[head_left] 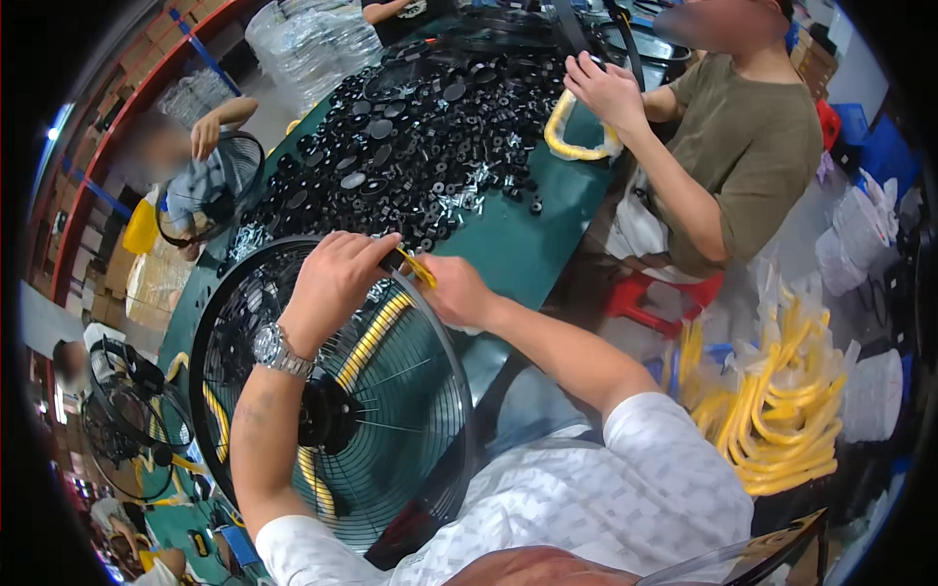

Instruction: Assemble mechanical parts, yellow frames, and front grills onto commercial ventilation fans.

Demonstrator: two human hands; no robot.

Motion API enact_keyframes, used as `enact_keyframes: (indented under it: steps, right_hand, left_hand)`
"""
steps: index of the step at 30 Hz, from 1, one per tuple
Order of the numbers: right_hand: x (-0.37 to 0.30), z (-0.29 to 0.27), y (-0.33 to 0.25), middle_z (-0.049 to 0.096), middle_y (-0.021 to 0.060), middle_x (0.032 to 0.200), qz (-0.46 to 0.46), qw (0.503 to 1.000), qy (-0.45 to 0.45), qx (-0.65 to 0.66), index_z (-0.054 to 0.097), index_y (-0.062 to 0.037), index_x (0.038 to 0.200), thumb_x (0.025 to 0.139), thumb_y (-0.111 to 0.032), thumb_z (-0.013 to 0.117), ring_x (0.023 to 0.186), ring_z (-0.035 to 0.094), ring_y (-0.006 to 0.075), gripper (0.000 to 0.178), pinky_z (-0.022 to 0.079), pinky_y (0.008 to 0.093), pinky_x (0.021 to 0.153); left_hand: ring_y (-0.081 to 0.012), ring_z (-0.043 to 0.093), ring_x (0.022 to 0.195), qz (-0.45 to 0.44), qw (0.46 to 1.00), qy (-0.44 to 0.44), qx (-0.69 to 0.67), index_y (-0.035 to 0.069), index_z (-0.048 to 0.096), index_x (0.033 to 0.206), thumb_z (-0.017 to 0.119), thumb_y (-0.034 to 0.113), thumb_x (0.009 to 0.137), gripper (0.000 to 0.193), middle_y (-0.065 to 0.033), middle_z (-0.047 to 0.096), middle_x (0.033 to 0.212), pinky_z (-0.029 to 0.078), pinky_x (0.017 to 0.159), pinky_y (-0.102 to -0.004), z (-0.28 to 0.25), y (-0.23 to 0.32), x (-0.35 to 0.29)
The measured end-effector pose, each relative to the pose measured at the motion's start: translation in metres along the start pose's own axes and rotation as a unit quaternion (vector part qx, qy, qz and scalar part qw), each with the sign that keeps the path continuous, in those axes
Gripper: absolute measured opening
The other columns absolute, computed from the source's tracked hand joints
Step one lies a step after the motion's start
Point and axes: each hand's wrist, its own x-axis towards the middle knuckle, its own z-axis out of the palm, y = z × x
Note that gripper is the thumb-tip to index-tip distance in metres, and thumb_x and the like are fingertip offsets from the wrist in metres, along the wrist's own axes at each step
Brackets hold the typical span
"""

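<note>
1. Head view: the left hand [332,283] grips the top rim of the black wire fan guard [332,410], which stands on the green table [518,244].
2. The right hand [457,290] pinches a small yellow clip [418,268] against that rim.
3. Good practice is probably to steady the guard and seat the clip squarely.

Green workbench [528,244]: heap of black plastic fan parts [420,137] across its far half, loose silver screws [469,190] at the heap's near edge, black wire fan guard [332,400] resting on the near end.
</note>
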Motion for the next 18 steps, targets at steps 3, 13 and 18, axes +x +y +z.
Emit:
enact_keyframes:
  steps: [3,13,18]
  right_hand:
    - [-0.006,-0.020,0.012,0.067,0.0124,0.113,0.051,0.985,-0.108,0.125,0.053,-0.0017,0.135,0.092,-0.012,0.064,0.099,0.066,0.0226,0.046,0.052,0.0357,0.088]
    - [0.163,0.021,0.185,0.063,0.0149,0.114,0.064,0.955,-0.055,-0.286,0.062,-0.0079,0.126,0.089,-0.031,0.067,0.104,0.062,0.0349,0.044,0.051,0.0434,0.093]
    - [0.240,0.078,0.200,0.056,0.0196,0.135,0.159,0.886,-0.174,-0.399,0.051,-0.0036,0.138,0.086,-0.048,0.068,0.127,0.053,0.0370,0.070,0.046,0.0452,0.102]
  left_hand:
    - [-0.0315,0.063,0.108,-0.041,0.999,-0.032,0.007,0.006,0.057,0.130,0.078,0.008,0.073,0.061,-0.0117,0.067,0.112,0.049,0.099,-0.0428,-0.005,0.007,0.003]
    - [-0.0354,0.056,0.124,-0.236,0.966,-0.063,0.086,0.004,0.061,0.124,0.080,0.018,0.074,0.055,-0.0135,0.061,0.130,0.045,0.104,-0.0468,-0.086,0.062,-0.072]
    - [-0.0401,0.059,0.118,-0.448,0.886,-0.034,0.116,-0.002,0.062,0.120,0.077,0.015,0.079,0.047,-0.0188,0.064,0.126,0.047,0.100,-0.0468,-0.124,0.125,-0.162]
